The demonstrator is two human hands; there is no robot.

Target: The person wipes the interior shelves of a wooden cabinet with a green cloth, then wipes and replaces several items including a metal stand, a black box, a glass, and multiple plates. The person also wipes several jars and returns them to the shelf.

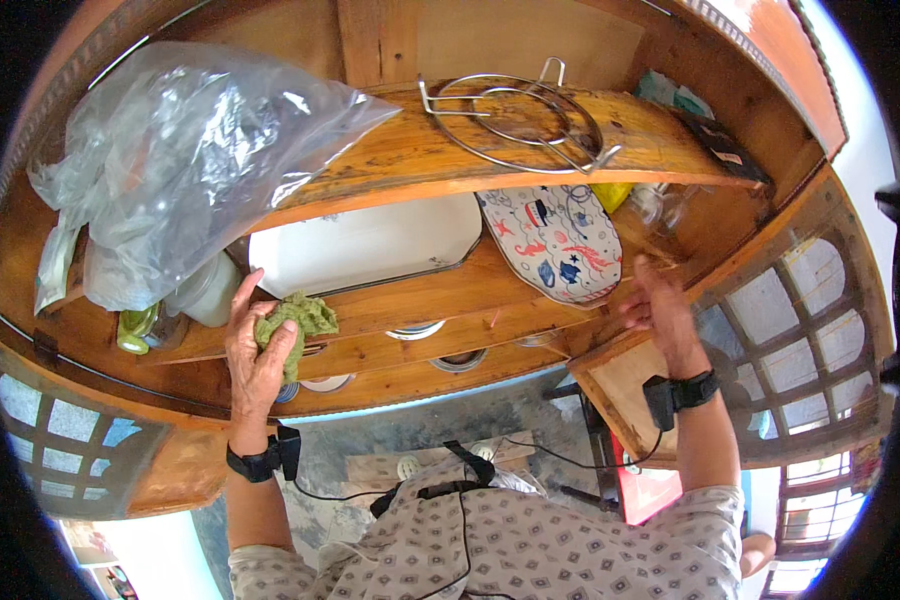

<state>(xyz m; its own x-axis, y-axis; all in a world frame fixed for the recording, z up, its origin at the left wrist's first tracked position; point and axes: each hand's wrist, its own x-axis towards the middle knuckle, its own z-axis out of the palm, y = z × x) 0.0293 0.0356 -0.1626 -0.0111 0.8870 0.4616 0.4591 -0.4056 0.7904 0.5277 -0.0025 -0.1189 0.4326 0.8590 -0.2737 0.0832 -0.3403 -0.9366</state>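
My left hand [259,352] holds a crumpled green cloth [296,326] between thumb and fingers, at the front left corner of a white rectangular tray [367,244] lying on a wooden cabinet shelf. My right hand [660,307] is raised by the right side of the cabinet, its fingers loosely bent and nothing visible in it. Between the hands, right of the tray, lies an oval patterned piece [559,244] with red and blue sea motifs. On the shelf board above stands a round metal wire rack [521,120].
A large clear plastic bag [187,157] covers the upper left, above a glass jar [208,289] and a green-lidded jar [139,330]. Lower shelves hold dishes [457,361]. Cabinet doors with paned windows stand swung out at left [150,469] and right [802,322]. Cables run from both wrist straps.
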